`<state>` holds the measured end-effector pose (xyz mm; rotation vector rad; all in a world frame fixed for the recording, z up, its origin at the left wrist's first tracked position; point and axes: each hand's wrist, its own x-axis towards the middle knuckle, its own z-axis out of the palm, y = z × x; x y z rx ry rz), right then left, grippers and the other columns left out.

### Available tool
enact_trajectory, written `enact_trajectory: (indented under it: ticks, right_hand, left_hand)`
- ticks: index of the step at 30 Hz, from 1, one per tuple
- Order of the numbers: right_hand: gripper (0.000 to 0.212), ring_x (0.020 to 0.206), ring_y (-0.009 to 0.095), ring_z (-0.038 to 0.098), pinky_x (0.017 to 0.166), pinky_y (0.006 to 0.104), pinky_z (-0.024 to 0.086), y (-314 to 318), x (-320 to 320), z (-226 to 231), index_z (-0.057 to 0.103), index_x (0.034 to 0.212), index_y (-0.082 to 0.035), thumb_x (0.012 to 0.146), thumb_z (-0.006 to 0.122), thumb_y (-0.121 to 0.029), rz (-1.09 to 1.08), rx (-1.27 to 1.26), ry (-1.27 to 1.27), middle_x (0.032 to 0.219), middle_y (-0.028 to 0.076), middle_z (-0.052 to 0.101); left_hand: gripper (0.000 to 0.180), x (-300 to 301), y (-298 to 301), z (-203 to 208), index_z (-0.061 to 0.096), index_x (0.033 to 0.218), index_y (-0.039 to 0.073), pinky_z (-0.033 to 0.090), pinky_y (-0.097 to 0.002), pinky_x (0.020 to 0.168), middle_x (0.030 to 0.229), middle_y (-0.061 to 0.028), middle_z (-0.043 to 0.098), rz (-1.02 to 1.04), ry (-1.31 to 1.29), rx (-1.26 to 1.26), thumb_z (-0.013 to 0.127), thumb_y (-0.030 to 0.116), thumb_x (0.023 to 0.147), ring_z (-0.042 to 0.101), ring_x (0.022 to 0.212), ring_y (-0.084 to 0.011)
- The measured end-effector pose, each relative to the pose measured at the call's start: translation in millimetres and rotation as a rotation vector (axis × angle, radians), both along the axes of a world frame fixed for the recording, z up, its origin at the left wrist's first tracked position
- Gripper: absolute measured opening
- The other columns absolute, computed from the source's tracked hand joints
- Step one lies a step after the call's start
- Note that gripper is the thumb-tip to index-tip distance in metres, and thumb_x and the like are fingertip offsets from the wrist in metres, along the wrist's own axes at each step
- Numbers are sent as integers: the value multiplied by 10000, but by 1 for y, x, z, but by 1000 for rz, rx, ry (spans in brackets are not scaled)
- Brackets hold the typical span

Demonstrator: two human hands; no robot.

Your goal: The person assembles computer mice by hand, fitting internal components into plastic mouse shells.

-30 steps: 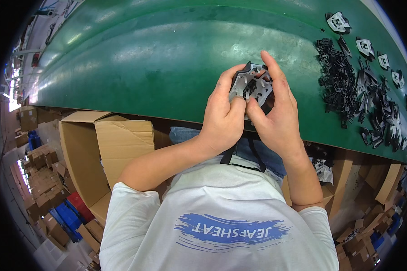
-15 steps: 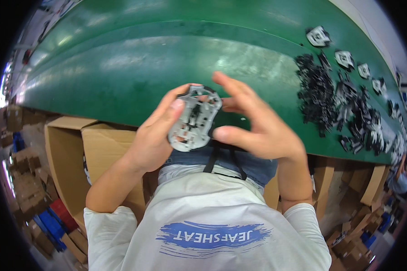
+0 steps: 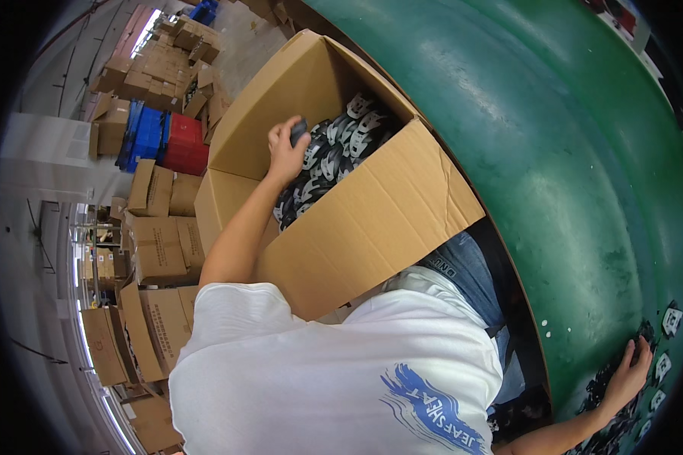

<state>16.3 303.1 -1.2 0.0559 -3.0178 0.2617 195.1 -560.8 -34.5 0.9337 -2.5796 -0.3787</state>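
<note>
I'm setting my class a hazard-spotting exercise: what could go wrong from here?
The left hand grips a dark part over the open cardboard box; if let slip, it might scuff the parts heaped inside. The right hand is at the pile of loose dark pieces on the green table, so it could nudge some into the pale parts close by. The hands are well apart, so either could fumble unwatched.

A dark, rounded plastic shell sits in the left hand, over an open brown cardboard box. Black plastic parts lie heaped beside the right hand.
</note>
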Motion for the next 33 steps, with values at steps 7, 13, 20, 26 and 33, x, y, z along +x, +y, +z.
enact_trajectory:
  ticks: [7, 13, 20, 26, 33]
  right_hand:
    - [324, 1011, 202, 675, 891, 332, 535, -32, 4, 26, 720, 1357, -27, 1056, 735, -145, -80, -268, 111, 1161, 108, 734]
    - [206, 1081, 348, 683, 950, 438, 542, -74, 11, 29, 800, 1037, -76, 844, 863, -107, 134, -114, 268, 1129, 123, 736]
    - [155, 839, 301, 660, 773, 429, 535, -66, 9, 12, 713, 931, -87, 900, 828, -187, 251, -317, 274, 890, 74, 682]
    - [142, 766, 290, 672, 723, 412, 542, -56, 30, 33, 690, 920, -67, 912, 816, -133, 155, -421, 350, 861, 72, 696]
    - [137, 737, 283, 701, 696, 385, 568, -66, 61, 42, 697, 937, -34, 902, 822, -78, 139, -533, 334, 853, 100, 716]
  left_hand:
    - [700, 56, 7, -65, 526, 1547, 205, 380, -509, 1218, 1517, -241, 458, -159, -372, 42, 812, 318, 918, 450, 1436, -459]
    - [768, 3, -1, -33, 536, 1538, -13, 440, -504, 1181, 1584, -255, 521, -176, -364, 38, 830, 284, 894, 548, 1396, -448]
    - [426, -223, 223, 97, 522, 1531, 12, 404, -415, 1221, 1568, -140, 550, -633, 508, 235, 575, 131, 1125, 523, 1441, -255]
    - [378, -357, 558, 68, 665, 1413, 44, 520, -374, 1094, 1335, -117, 713, -1498, 165, 652, 668, 180, 1060, 659, 1250, -204]
    - [825, -372, 791, 23, 504, 1605, 134, 381, -543, 1235, 1579, -258, 498, -1565, -31, 178, 761, 546, 937, 443, 1491, -444]
